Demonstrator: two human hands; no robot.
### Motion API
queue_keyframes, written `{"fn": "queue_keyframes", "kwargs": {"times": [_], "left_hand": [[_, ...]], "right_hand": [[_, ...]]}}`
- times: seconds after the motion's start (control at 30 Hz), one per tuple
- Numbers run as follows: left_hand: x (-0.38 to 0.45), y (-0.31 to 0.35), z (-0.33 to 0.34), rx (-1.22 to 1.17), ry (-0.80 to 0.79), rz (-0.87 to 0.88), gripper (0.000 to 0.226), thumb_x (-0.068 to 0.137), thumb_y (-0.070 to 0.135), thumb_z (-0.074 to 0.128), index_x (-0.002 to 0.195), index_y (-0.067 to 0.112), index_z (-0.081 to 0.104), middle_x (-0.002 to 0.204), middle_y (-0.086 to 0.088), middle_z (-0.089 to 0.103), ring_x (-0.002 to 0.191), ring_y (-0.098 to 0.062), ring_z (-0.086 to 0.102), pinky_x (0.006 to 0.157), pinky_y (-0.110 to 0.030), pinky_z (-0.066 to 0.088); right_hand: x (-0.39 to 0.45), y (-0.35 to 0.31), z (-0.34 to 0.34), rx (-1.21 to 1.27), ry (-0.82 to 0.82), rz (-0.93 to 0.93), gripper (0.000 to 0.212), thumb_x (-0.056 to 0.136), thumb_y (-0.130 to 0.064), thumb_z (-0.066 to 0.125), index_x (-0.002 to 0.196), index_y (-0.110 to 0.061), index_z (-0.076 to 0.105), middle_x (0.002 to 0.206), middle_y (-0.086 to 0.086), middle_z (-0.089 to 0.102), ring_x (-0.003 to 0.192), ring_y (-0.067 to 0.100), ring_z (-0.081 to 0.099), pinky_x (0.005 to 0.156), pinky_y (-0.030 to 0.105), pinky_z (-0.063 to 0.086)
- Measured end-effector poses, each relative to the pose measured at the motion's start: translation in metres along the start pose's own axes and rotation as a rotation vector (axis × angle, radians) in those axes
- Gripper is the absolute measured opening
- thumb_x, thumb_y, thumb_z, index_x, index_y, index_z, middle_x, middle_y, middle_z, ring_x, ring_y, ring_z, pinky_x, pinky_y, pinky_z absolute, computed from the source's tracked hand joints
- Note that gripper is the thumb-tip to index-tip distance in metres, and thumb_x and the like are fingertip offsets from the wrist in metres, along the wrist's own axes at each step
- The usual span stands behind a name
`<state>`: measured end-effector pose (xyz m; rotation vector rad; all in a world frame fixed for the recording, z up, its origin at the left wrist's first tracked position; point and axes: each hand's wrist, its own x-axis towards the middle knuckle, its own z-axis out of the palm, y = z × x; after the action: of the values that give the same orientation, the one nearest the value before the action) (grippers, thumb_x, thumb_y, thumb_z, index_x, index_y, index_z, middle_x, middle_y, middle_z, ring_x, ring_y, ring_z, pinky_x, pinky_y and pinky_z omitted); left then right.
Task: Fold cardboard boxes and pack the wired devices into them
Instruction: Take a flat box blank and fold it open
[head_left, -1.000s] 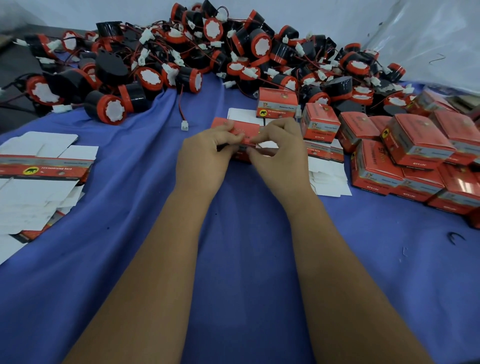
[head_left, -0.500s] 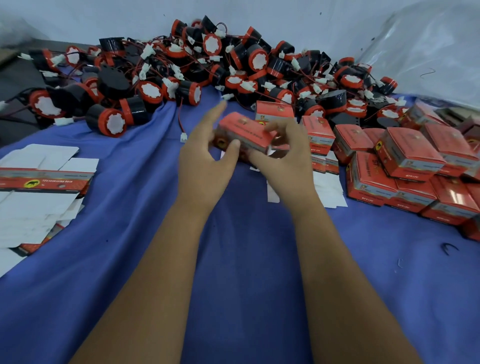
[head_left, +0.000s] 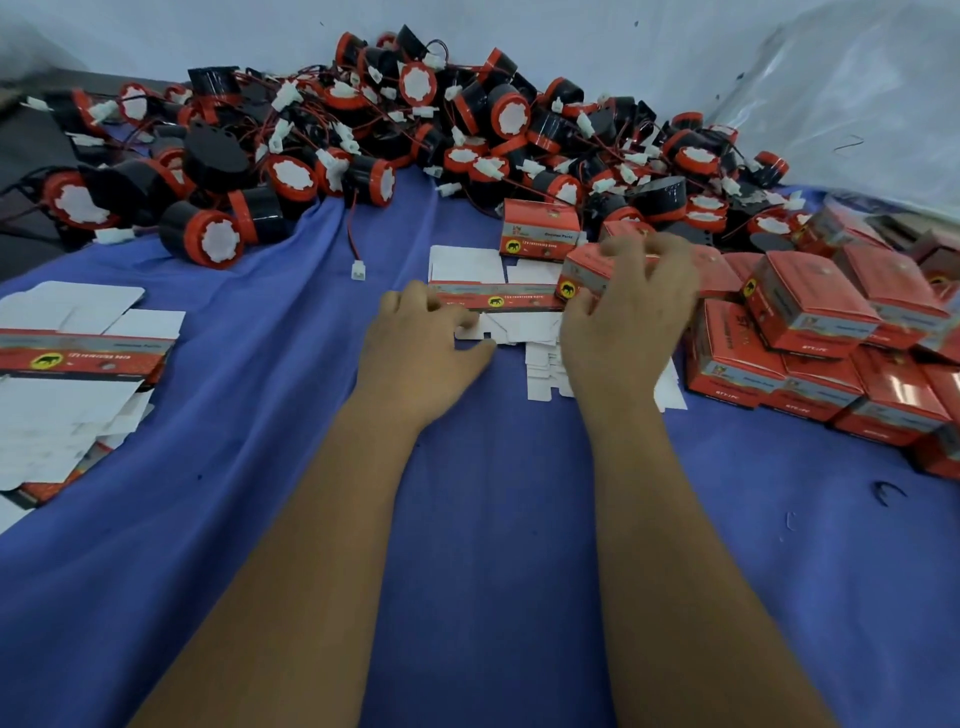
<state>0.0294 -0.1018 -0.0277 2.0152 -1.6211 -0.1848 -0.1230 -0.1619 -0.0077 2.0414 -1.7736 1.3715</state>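
Our right hand (head_left: 631, 317) curls its grip over a folded red box (head_left: 597, 267), fingers across the top and thumb low on the near face, at the left edge of the packed boxes (head_left: 810, 332) stacked on the right. Our left hand (head_left: 423, 340) rests with loosely bent fingers on the flat carton blank (head_left: 493, 301) just left of that box; whether it pinches the blank we cannot tell. The blank's long axis runs left to right between our hands, so the left hand is nearer. Wired devices (head_left: 415, 135) lie heaped well beyond both hands, along the far edge of the table. Blue cloth (head_left: 493, 519) covers the table, more flat blanks (head_left: 72, 364) sit far left, and a pale wall stands behind.
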Motion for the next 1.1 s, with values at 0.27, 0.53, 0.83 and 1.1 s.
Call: {"fn": "queue_keyframes", "kwargs": {"times": [0.27, 0.53, 0.83, 1.1], "left_hand": [[0.001, -0.005, -0.009, 0.086, 0.141, -0.125, 0.019, 0.096, 0.017, 0.049, 0.109, 0.018, 0.064, 0.120, -0.006, 0.062, 0.113, -0.032, 0.049, 0.088, -0.039, 0.038], [0.000, -0.001, -0.013, -0.384, 0.287, -0.187, 0.025, 0.100, 0.024, 0.048, 0.114, 0.020, 0.068, 0.107, 0.004, 0.066, 0.100, -0.012, 0.056, 0.082, -0.028, 0.044], [0.004, -0.001, -0.020, -0.817, 0.426, -0.287, 0.053, 0.090, 0.009, 0.054, 0.141, 0.023, 0.050, 0.115, 0.007, 0.060, 0.088, -0.014, 0.062, 0.076, -0.027, 0.055], [0.001, 0.006, -0.019, -0.703, 0.272, -0.159, 0.044, 0.092, 0.014, 0.048, 0.103, 0.054, 0.061, 0.111, 0.002, 0.048, 0.083, 0.010, 0.052, 0.069, -0.005, 0.041]], "right_hand": [[-0.013, -0.015, 0.015, 0.033, -0.682, -0.155, 0.056, 0.087, -0.046, 0.063, 0.138, -0.026, 0.052, 0.132, 0.004, 0.051, 0.126, 0.024, 0.042, 0.108, 0.037, 0.035], [-0.002, -0.008, 0.000, 0.282, -0.673, -0.071, 0.027, 0.095, -0.045, 0.058, 0.111, -0.028, 0.072, 0.085, -0.017, 0.067, 0.083, 0.002, 0.058, 0.065, 0.012, 0.037], [-0.007, -0.023, -0.003, 0.129, -0.678, -0.240, 0.035, 0.102, -0.016, 0.045, 0.133, -0.022, 0.058, 0.108, 0.009, 0.069, 0.096, 0.029, 0.061, 0.080, 0.041, 0.050], [-0.011, -0.033, -0.005, 0.211, -0.403, -0.159, 0.038, 0.099, -0.008, 0.046, 0.135, -0.018, 0.059, 0.127, 0.005, 0.065, 0.113, 0.025, 0.059, 0.090, 0.034, 0.045]]}}
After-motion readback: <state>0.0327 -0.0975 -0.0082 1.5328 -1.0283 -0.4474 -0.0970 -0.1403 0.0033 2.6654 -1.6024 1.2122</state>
